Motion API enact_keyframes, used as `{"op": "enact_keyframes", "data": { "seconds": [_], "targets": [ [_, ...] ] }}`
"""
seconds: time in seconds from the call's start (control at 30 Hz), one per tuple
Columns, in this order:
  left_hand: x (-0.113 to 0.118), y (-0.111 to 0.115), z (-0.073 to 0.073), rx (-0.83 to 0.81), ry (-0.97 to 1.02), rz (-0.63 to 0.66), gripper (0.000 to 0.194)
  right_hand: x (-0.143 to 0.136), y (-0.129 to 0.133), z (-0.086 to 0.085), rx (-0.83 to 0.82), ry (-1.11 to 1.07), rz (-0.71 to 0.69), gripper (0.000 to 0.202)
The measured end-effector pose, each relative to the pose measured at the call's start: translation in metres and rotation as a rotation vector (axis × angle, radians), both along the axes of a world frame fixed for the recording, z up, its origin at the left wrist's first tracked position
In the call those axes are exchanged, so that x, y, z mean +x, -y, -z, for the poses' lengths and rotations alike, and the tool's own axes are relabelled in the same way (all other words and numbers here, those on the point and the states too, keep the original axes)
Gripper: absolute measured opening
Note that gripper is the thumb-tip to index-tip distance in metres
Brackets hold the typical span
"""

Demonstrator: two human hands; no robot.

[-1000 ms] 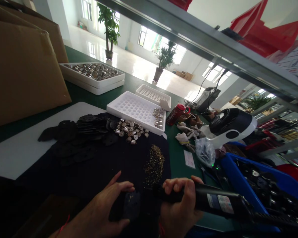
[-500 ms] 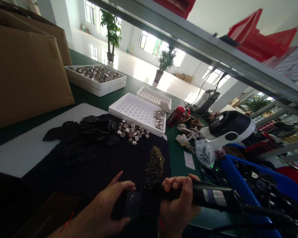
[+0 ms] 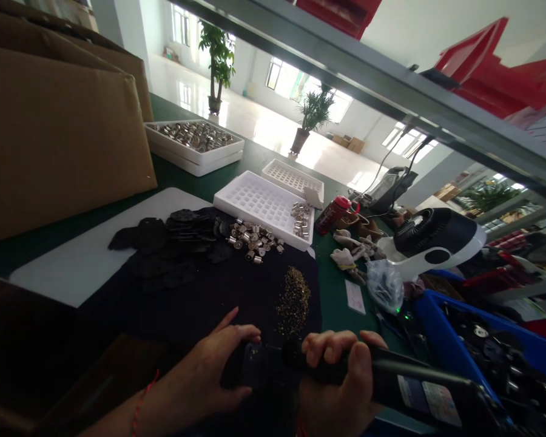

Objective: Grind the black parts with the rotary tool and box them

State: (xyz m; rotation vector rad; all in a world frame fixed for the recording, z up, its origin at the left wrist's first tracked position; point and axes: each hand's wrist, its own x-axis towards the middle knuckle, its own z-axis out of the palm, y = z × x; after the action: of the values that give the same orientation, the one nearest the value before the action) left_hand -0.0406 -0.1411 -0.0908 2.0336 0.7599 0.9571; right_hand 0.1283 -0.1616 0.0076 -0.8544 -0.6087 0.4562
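Near centre, my left hand (image 3: 209, 370) holds the dark plate (image 3: 257, 363) between fingers (image 3: 249, 332) and thumb; rightward, my right hand (image 3: 339, 379) grips the black driver (image 3: 386, 376), nearer than the small gold pieces (image 3: 293, 300).

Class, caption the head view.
Right grip around a black tool, left grip at a dark plate, golden pieces beyond.

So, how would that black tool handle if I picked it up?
The black tool would probably feel stiff, given its hard-looking casing, and fairly hefty, extending well past the right hand. Its rounded barrel might roll.
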Motion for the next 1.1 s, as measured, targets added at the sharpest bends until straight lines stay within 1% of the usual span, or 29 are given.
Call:
{"op": "enact_keyframes", "data": {
  "seconds": [0.1, 0.23, 0.47, 0.6, 0.8, 0.87, 0.97, 1.03, 1.1],
  "targets": [
    [0.0, 0.001, 0.0, -0.034, -0.014, -0.017, 0.085, -0.008, 0.001, 0.002, 0.057, 0.055, -0.077, 0.011],
    [0.0, 0.002, 0.004, -0.102, -0.028, -0.045, 0.087, -0.017, -0.002, 0.005, 0.102, 0.108, -0.134, 0.011],
    [0.004, 0.003, 0.019, -0.131, -0.03, -0.041, 0.086, -0.023, -0.006, 0.01, 0.131, 0.094, -0.138, 0.012],
    [0.004, 0.004, 0.022, -0.145, -0.054, -0.041, 0.078, -0.02, -0.007, 0.013, 0.161, 0.102, -0.165, 0.01],
    [0.004, 0.005, 0.02, -0.19, -0.142, -0.04, 0.06, -0.017, -0.007, 0.017, 0.161, 0.103, -0.198, 0.01],
    [0.004, 0.004, 0.016, -0.2, -0.162, -0.033, 0.058, -0.017, -0.007, 0.017, 0.161, 0.097, -0.199, 0.01],
    [0.003, 0.002, 0.005, -0.249, -0.202, -0.019, 0.053, -0.016, -0.005, 0.015, 0.159, 0.092, -0.177, 0.01],
    [0.002, 0.001, -0.002, -0.279, -0.215, -0.006, 0.053, -0.015, -0.004, 0.014, 0.153, 0.09, -0.169, 0.01],
    [0.002, 0.001, -0.004, -0.281, -0.197, -0.008, 0.059, -0.014, -0.004, 0.012, 0.15, 0.086, -0.167, 0.011]
  ]
}}
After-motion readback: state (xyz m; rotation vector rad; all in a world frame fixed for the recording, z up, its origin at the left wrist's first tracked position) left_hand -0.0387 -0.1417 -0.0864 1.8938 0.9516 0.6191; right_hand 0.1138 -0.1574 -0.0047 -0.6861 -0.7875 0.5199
